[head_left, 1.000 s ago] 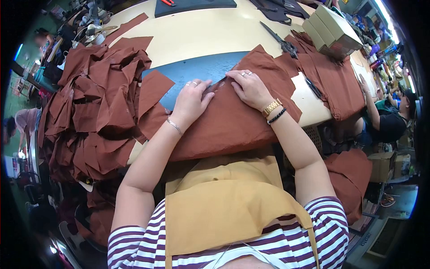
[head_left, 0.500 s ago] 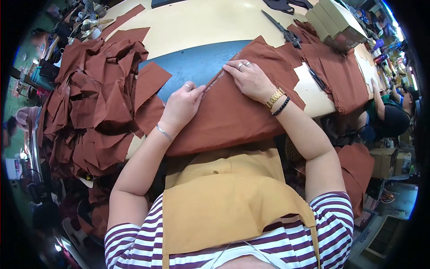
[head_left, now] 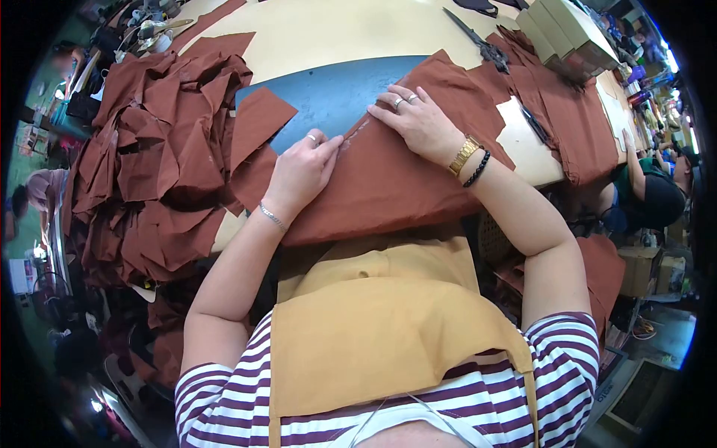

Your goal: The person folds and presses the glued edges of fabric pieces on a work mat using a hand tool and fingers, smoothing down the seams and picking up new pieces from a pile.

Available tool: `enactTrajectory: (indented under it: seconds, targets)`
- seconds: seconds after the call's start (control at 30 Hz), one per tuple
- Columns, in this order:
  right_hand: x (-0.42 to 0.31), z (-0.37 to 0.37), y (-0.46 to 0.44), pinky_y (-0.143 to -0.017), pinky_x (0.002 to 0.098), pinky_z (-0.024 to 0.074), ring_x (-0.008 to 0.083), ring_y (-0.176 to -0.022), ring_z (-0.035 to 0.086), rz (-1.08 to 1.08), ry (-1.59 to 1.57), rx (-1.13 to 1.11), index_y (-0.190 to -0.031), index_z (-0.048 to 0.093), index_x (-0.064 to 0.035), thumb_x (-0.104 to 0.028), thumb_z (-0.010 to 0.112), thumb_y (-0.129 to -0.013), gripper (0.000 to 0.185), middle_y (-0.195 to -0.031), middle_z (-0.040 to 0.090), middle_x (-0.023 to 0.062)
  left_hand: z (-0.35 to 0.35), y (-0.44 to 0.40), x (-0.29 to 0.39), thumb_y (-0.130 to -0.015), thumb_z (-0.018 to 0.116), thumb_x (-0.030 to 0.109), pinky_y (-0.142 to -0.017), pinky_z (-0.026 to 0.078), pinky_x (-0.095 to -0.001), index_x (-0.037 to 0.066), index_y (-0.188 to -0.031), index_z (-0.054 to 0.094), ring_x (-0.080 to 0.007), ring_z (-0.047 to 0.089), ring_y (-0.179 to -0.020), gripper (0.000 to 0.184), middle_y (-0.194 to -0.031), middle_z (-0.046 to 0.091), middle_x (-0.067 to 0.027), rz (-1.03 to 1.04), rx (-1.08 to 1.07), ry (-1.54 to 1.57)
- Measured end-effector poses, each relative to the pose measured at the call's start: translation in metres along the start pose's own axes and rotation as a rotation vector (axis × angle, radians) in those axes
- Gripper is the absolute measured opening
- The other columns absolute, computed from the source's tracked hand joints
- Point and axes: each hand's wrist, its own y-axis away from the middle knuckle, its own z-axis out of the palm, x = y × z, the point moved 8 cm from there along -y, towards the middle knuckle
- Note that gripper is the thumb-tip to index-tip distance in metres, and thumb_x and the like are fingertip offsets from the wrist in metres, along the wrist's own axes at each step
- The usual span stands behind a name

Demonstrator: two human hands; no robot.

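Head-cam view looking down at a bench (head_left: 299,30). A rust cloth (head_left: 403,175) lies front & centre, just ahead of the person's apron (head_left: 373,343), partly over a blue board (head_left: 321,86). L hand (head_left: 302,168) is narrow, thumb & fingertips pinching the cloth's slanting far edge. R hand (head_left: 422,125) lies palm-down further up that edge, fingers a bit apart; can't tell if they grip. Pale marks run along the edge btwn the hands.

The step in hand seems to be working this edge. Best done, I'd judge, w/ a light L pinch, R fingers holding flat, edge kept straight & the cloth unwrinkled.

Around: a big rumpled heap (head_left: 160,149) to the L, w/ a loose piece (head_left: 261,123) lapping onto the board near the L hand; it could snag or slip under the edge. To the R, shears (head_left: 482,46), more rust cloth (head_left: 571,127) & a carton (head_left: 567,37), all clear of the hands. Far R, a co-worker's arm (head_left: 635,168) reaches the bench.
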Motion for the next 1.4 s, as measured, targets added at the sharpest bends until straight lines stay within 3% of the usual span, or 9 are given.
enactTrajectory:
  seconds: [0.27,0.43,0.5,0.63,0.7,0.87,0.97,1.17,1.4]
  targets:
    - [-0.028,0.003,0.003,-0.099,0.0732,0.0322,0.0356,-0.137,0.037,0.206,-0.001,-0.253,-0.145,0.039,-0.0408,-0.017,0.043,-0.095,0.055,-0.144,0.043,0.0206,0.003,0.003,-0.001,-0.089,0.063,0.011,-0.064,0.053,-0.0383,0.009,-0.106,0.071,-0.0281,0.064,-0.072,0.019,-0.089,0.062,-0.0108,0.015,0.035,-0.018]
    - [0.024,0.007,0.009,-0.105,0.0733,0.0230,0.0325,-0.141,0.033,0.250,0.217,-0.161,-0.143,0.045,-0.0329,-0.016,0.046,-0.093,0.052,-0.148,0.040,0.0155,0.004,0.001,-0.001,-0.089,0.063,0.012,-0.063,0.052,-0.0374,0.008,-0.106,0.071,-0.0278,0.064,-0.072,0.018,-0.088,0.062,-0.0109,-0.009,0.029,0.002]
    - [0.032,-0.002,0.009,-0.106,0.0675,0.0276,0.0303,-0.136,0.040,0.313,0.357,-0.045,-0.139,0.049,-0.0242,-0.015,0.046,-0.092,0.048,-0.143,0.047,0.0145,0.004,0.002,0.000,-0.090,0.063,0.012,-0.064,0.052,-0.0373,0.008,-0.105,0.071,-0.0278,0.064,-0.073,0.018,-0.087,0.062,-0.0112,-0.014,0.019,0.005]
    - [-0.028,-0.006,-0.004,-0.098,0.0434,0.0441,0.0257,-0.119,0.056,0.103,-0.298,0.106,-0.121,0.061,-0.0121,-0.013,0.048,-0.091,0.032,-0.126,0.060,0.0113,0.003,-0.001,0.000,-0.089,0.064,0.012,-0.065,0.052,-0.0378,0.006,-0.105,0.071,-0.0279,0.063,-0.071,0.018,-0.087,0.062,-0.0119,0.003,0.024,0.026]
    - [-0.053,-0.002,-0.002,-0.096,0.0388,0.0462,0.0266,-0.118,0.057,0.079,-0.283,0.112,-0.119,0.062,-0.0115,-0.012,0.049,-0.090,0.031,-0.125,0.060,0.0114,0.001,-0.001,-0.003,-0.088,0.065,0.013,-0.064,0.051,-0.0369,0.005,-0.103,0.071,-0.0273,0.063,-0.069,0.018,-0.085,0.062,-0.0122,-0.017,-0.008,0.073]
    - [-0.057,0.001,0.000,-0.098,0.0443,0.0452,0.0262,-0.122,0.053,0.090,-0.258,0.078,-0.124,0.058,-0.0116,-0.012,0.048,-0.091,0.035,-0.128,0.058,0.0114,-0.015,0.006,-0.017,-0.085,0.068,0.014,-0.058,0.047,-0.0322,0.003,-0.095,0.073,-0.0256,0.059,-0.061,0.016,-0.078,0.063,-0.0121,-0.127,-0.125,0.166]
    - [-0.060,0.006,0.001,-0.099,0.0502,0.0442,0.0277,-0.129,0.048,0.109,-0.205,0.019,-0.129,0.055,-0.0122,-0.013,0.048,-0.092,0.038,-0.133,0.053,0.0126,-0.018,0.011,-0.023,-0.085,0.069,0.015,-0.072,0.049,-0.0364,0.006,-0.096,0.073,-0.0254,0.060,-0.065,0.015,-0.079,0.063,-0.0105,-0.127,-0.209,0.101]
    - [-0.069,-0.001,0.000,-0.099,0.0488,0.0448,0.0269,-0.126,0.049,0.100,-0.092,-0.003,-0.129,0.056,-0.0157,-0.014,0.048,-0.091,0.039,-0.135,0.051,0.0099,-0.023,0.017,-0.007,-0.088,0.065,0.018,-0.104,0.034,-0.0547,0.014,-0.101,0.072,-0.0228,0.063,-0.084,0.016,-0.084,0.064,-0.0051,0.063,-0.178,-0.160]
    - [-0.085,-0.004,-0.003,-0.095,0.0452,0.0467,0.0277,-0.121,0.052,0.116,-0.077,-0.060,-0.128,0.054,-0.0138,-0.016,0.049,-0.091,0.037,-0.127,0.054,0.0113,-0.024,0.024,-0.015,-0.089,0.065,0.020,-0.108,0.030,-0.0592,0.018,-0.108,0.070,-0.0222,0.063,-0.087,0.020,-0.086,0.065,-0.0026,0.056,-0.196,-0.187]
